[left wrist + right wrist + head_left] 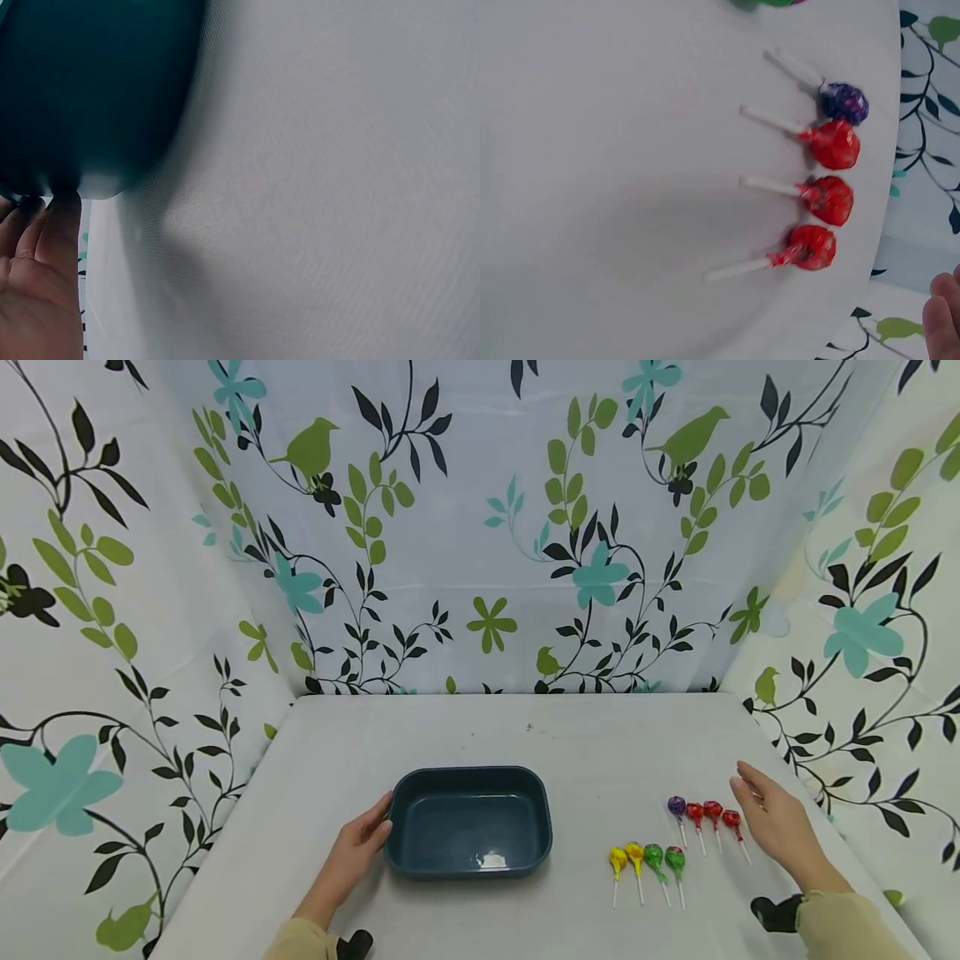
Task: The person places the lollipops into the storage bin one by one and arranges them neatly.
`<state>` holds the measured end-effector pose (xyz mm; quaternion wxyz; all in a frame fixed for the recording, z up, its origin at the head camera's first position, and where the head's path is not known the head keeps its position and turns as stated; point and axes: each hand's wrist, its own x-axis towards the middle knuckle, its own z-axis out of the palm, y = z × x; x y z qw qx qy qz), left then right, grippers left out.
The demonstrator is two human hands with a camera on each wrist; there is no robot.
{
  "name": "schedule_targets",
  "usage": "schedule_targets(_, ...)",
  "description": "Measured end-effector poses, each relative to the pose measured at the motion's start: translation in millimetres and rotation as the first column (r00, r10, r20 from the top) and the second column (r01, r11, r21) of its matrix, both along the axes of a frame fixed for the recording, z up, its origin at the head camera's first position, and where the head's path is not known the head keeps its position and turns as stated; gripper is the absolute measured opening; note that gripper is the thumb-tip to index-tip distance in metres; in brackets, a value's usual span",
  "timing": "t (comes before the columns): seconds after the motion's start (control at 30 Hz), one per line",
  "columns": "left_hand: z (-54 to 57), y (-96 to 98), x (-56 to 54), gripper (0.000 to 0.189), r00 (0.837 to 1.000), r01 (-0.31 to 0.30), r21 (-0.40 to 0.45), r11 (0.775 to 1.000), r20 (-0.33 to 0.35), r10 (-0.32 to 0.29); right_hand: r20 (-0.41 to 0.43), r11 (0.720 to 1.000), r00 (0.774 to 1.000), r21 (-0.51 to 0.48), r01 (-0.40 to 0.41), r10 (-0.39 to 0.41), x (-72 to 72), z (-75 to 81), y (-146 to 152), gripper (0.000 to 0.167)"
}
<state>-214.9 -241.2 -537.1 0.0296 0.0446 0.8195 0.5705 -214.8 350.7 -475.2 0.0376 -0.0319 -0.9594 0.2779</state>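
A dark teal plastic tub (468, 868) sits on the white table, its inside bare. My left hand (356, 847) touches the tub's left end; in the left wrist view its fingers (61, 232) rest against the outer wall. At the right, my right hand (776, 822) hovers with extended fingers beside a row of lollipops, holding nothing. That row has a purple lollipop (677, 807) and three red lollipops (834, 144). In the row nearer me lie two yellow lollipops (634, 853) and two green lollipops (654, 857), sticks toward me.
A white cloth covers the table (480, 727). Patterned curtains (450, 527) with leaves, birds and flowers enclose it at the back and both sides. Between tub and lollipops runs a strip of tabletop.
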Motion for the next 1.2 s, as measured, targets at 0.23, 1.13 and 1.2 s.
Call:
schedule_targets(0.23, 1.1, -1.7, 3.8, 0.052, 1.000, -0.003, 0.020, 1.000, 0.025, 0.003, 0.077, 0.996, 0.996, 0.083, 0.033, -0.039, -6.2, -25.6, 35, 0.064)
schedule_targets(1.13, 2.1, 3.3, 1.3, 0.052, 0.998, -0.030, 0.079, 0.996, 0.061, 0.025, 0.184, 0.988, 0.983, 0.153, -0.033, 0.005, -20.8, -60.3, 38, 0.041)
schedule_targets(1.2, 2.3, 3.6, 0.7, 0.052, 0.998, -0.031, 0.076, 0.997, 0.064, 0.026, 0.163, 0.988, 0.987, 0.154, -0.023, -0.003, -19.7, -59.9, 39, 0.041)
